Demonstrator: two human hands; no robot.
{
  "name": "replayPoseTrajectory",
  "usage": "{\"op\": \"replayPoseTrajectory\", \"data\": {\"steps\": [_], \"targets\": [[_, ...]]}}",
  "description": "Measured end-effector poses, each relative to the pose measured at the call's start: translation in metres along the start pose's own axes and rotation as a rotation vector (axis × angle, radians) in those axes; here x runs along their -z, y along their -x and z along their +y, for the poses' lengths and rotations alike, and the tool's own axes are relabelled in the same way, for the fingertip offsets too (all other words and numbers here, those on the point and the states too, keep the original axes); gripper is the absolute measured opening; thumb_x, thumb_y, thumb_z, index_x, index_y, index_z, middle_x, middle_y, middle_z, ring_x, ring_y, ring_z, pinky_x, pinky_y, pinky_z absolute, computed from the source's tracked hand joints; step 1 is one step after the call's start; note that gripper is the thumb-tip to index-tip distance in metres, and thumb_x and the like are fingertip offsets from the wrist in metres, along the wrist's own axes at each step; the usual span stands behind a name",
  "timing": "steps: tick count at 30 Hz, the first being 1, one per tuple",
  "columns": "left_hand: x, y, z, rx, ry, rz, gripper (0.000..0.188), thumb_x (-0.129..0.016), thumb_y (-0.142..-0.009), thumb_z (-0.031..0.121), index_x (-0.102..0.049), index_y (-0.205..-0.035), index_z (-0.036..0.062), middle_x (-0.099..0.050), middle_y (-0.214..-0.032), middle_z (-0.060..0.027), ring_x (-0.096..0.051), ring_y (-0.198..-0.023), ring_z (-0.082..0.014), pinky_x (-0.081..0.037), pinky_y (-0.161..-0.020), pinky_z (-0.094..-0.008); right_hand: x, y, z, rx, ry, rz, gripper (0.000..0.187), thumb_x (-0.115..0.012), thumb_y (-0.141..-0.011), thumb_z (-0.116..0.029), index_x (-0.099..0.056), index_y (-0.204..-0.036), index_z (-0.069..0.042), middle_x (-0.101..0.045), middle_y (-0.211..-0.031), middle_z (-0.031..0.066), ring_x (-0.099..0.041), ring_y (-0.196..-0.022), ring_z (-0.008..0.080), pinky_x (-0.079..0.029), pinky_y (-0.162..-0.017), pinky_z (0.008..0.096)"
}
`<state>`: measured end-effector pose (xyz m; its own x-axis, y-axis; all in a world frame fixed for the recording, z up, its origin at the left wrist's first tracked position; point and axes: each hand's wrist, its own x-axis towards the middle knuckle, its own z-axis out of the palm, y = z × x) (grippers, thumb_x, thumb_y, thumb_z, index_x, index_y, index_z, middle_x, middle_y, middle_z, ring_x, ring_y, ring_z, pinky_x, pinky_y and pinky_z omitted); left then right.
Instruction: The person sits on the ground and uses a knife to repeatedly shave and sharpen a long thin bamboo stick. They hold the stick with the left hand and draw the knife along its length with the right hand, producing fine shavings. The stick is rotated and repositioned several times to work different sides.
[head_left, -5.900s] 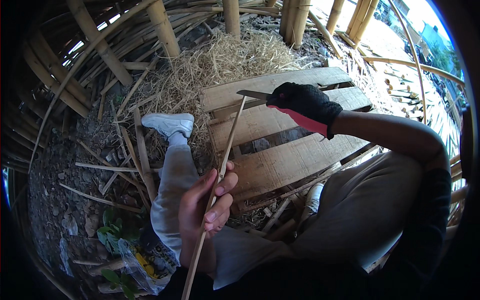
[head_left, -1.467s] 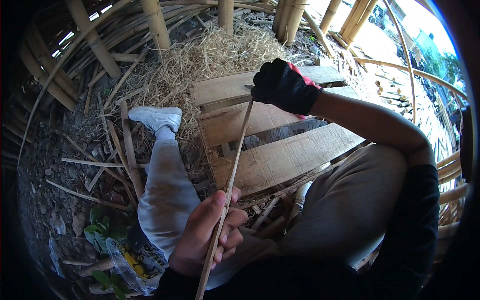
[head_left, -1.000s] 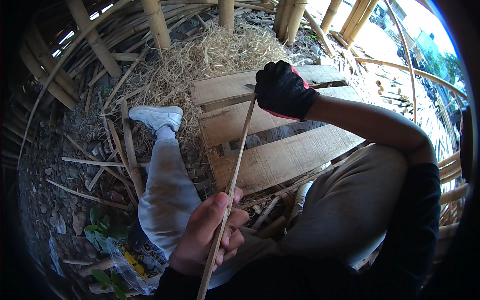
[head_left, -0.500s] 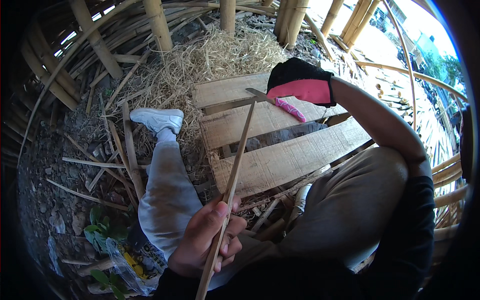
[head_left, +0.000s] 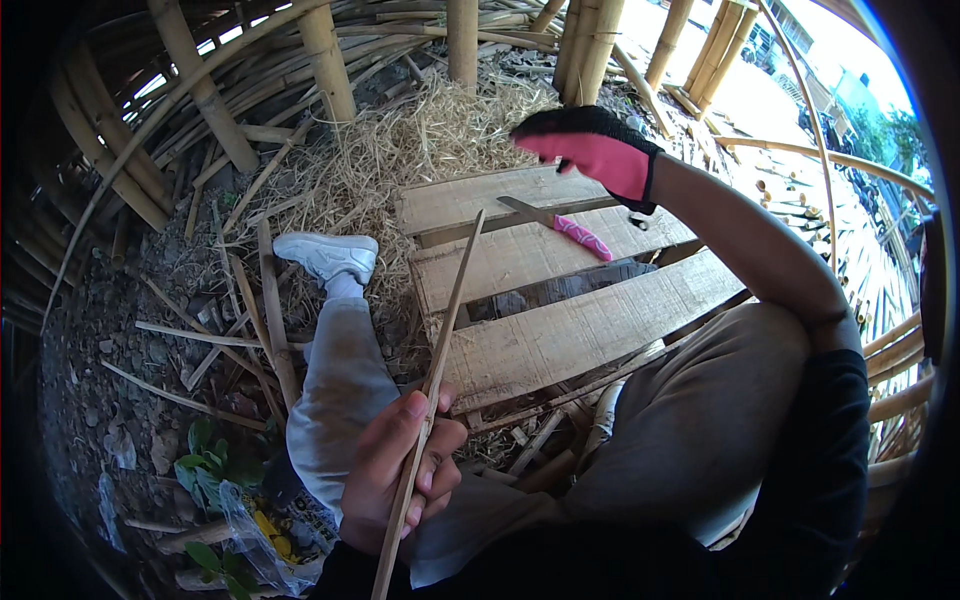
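My left hand (head_left: 405, 460), bare, is closed around a long thin bamboo strip (head_left: 440, 350). The strip slants up and away over the near left part of a low wooden slatted platform (head_left: 590, 325), its tip rising toward the far slat. A knife (head_left: 572, 233) with a pink patterned handle lies on the slats, its blade pointing to the far left. Above and beyond the knife hovers my right hand (head_left: 600, 155), in a black and pink glove. Its fingers stretch to the left, apart from the knife, and hold nothing that I can see.
Dry bamboo shavings (head_left: 420, 125) are heaped beyond the platform. Bamboo posts (head_left: 463, 45) stand behind them. My left shoe (head_left: 328, 257) rests beside loose bamboo pieces (head_left: 275, 310). A clear plastic bag (head_left: 265, 535) and a leafy plant (head_left: 205, 465) are at lower left.
My right hand has lifted off from over the knife handle and shifted left, its fingers straightening. The left hand and strip have moved slightly left. The knife stays on the slats.
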<state>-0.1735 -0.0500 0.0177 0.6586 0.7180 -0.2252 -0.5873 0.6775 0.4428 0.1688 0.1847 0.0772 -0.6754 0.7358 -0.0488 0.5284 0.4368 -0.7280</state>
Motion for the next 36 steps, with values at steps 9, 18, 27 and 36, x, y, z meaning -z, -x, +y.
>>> {"op": "replayPoseTrajectory", "data": {"steps": [9,18,27,36], "targets": [[-0.005,0.0,0.0,0.016,-0.029,0.016,0.034,-0.036,-0.111,0.039,-0.041,-0.121,0.0075,-0.042,-0.061,-0.0011,-0.04,-0.034,-0.01,-0.03,-0.029,-0.0221,-0.025,-0.001,-0.017,-0.299,-0.503,0.506,0.061,-0.044,-0.104,-0.055,-0.036,-0.157,-0.026,-0.049,-0.15,0.0011,-0.057,-0.112,0.015,-0.045,-0.097,0.0361],[-0.007,-0.001,0.0,0.025,-0.044,0.031,0.033,-0.037,-0.11,0.039,-0.041,-0.12,0.0074,-0.042,-0.06,-0.0011,-0.039,-0.034,-0.0098,-0.028,-0.03,-0.0219,-0.026,0.011,0.008,-0.345,-0.271,0.528,0.059,-0.059,-0.097,-0.055,-0.061,-0.139,-0.013,-0.065,-0.127,0.0,-0.058,-0.11,0.0124,-0.046,-0.092,0.0325],[-0.005,-0.002,-0.001,0.02,-0.021,0.002,0.033,-0.037,-0.11,0.038,-0.04,-0.12,0.0067,-0.042,-0.06,-0.0016,-0.039,-0.035,-0.0103,-0.03,-0.029,-0.0222,-0.025,0.008,0.009,-0.441,-0.106,0.585,0.047,-0.064,-0.093,-0.052,-0.076,-0.112,-0.011,-0.071,-0.094,0.0051,-0.064,-0.089,0.0143,-0.051,-0.08,0.0332],[-0.003,-0.003,-0.001,0.02,-0.009,-0.013,0.032,-0.035,-0.111,0.038,-0.038,-0.121,0.0075,-0.042,-0.06,-0.0015,-0.04,-0.035,-0.0103,-0.03,-0.029,-0.0221,-0.008,0.019,0.0,-0.59,0.991,-0.177,0.05,-0.061,-0.09,-0.054,-0.079,-0.091,-0.008,-0.072,-0.081,0.0151,-0.07,-0.079,0.0302,-0.054,-0.077,0.0424]]}}
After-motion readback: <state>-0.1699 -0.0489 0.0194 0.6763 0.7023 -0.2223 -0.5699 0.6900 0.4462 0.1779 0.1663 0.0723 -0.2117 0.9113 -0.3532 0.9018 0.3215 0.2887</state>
